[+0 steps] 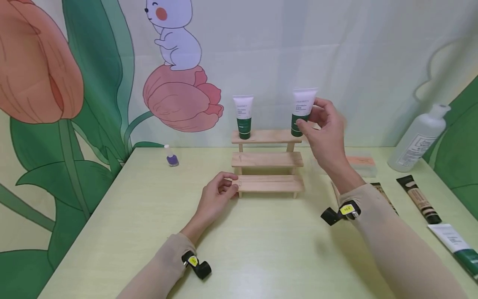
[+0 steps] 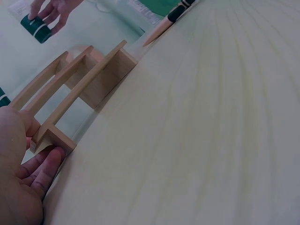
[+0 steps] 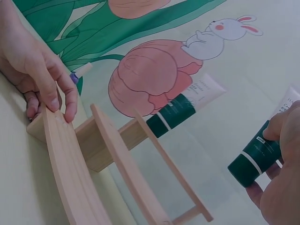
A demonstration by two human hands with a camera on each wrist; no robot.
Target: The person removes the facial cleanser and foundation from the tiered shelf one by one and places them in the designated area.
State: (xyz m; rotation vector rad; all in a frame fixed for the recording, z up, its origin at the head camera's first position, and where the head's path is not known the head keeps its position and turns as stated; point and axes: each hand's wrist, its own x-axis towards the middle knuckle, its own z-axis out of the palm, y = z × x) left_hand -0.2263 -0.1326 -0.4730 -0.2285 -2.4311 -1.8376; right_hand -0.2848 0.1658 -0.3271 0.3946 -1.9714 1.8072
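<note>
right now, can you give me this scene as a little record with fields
left grip: pinches bottom step at its left end
right grip: holds white-green tube off the rack, near top step's right end
top step: matching tube upright at left end
left of rack: polish
right of rack: bottle, brown tube, among others

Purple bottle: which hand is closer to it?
The left hand. It grips the shelf by its lowest step, to the right of the purple bottle; the right hand is much farther right, holding a tube near the top step.
</note>
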